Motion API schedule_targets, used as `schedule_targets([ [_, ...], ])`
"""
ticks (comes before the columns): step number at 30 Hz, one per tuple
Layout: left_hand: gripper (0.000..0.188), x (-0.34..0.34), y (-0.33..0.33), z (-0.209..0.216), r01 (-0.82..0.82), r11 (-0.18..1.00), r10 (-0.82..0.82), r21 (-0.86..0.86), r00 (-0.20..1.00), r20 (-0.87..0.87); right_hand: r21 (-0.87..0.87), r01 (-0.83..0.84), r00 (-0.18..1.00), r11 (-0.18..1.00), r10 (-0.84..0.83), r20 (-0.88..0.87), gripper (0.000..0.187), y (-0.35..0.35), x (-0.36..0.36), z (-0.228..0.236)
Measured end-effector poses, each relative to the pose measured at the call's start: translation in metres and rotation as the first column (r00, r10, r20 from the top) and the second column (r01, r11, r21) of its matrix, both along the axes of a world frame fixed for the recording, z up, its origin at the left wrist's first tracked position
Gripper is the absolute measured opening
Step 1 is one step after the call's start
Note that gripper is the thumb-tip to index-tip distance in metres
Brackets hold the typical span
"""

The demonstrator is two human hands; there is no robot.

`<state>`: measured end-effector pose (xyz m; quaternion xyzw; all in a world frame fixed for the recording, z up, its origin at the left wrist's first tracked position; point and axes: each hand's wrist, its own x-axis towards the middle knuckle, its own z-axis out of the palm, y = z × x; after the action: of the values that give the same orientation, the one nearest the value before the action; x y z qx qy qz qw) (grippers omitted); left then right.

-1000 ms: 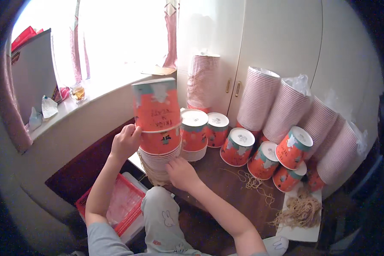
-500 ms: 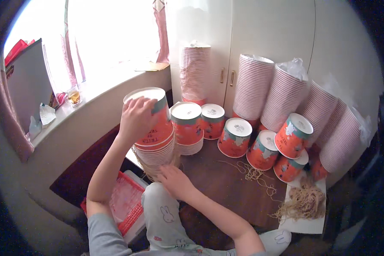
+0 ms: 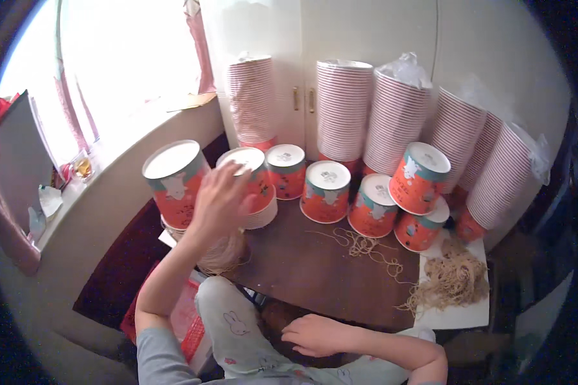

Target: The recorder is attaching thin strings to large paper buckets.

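Dark wooden table [image 3: 315,269], orange paper tubs in rows.
My left hand [image 3: 221,199] hovers open beside the leftmost tub stack [image 3: 173,176]; my right hand [image 3: 315,333] rests loosely open below. A knock could topple the stack.

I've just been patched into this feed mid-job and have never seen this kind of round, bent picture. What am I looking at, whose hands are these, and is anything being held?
There is no machine here: a person works with bare hands, and a wide fisheye camera on their head looks down, which bends straight edges near the rim. The forearms rising from the bottom are their own. The left hand is raised, fingers spread, in front of a stack of orange paper tubs with white lids at the left edge of the dark brown wooden table; whether it touches them cannot be told, and it grips nothing. The right hand rests low by the lap, empty. More lidded orange tubs stand in a row, with tall stacks of striped paper cups behind. A pile of tan rubber bands lies on a white sheet at right.
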<state>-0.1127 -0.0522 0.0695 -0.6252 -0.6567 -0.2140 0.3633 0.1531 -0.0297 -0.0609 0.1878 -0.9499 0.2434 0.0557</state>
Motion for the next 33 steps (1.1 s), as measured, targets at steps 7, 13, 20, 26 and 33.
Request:
schedule_targets([
  [7, 0.020, 0.017, 0.149, -0.082, 0.235, 0.949, -0.234, -0.210, 0.972, 0.030, -0.044, 0.283, 0.951, 0.958, -0.274, 0.146, 0.022, 0.037, 0.022, -0.028],
  [13, 0.018, -0.002, 0.221, -0.100, -0.151, 0.953, 0.170, -0.263, 0.984, 0.052, -0.003, 0.402, 0.914, 0.916, -0.401, 0.055, 0.020, 0.053, 0.044, -0.036],
  [20, 0.018, -0.069, 0.256, -0.131, -0.427, 0.885, 0.413, -0.185, 0.904, -0.112, 0.147, 0.398, 0.890, 0.905, -0.420, 0.175, 0.020, 0.056, 0.041, -0.031],
  [26, 0.014, -0.065, 0.257, -0.108, -0.415, 0.895, 0.403, -0.161, 0.909, -0.101, 0.114, 0.413, 0.902, 0.904, -0.423, 0.086, 0.019, 0.057, 0.047, -0.029],
  [33, 0.011, -0.001, 0.164, 0.025, -0.271, 0.954, 0.263, 0.128, 0.962, 0.072, -0.052, 0.501, 0.865, 0.864, -0.500, 0.040, 0.021, 0.075, 0.054, -0.005],
])
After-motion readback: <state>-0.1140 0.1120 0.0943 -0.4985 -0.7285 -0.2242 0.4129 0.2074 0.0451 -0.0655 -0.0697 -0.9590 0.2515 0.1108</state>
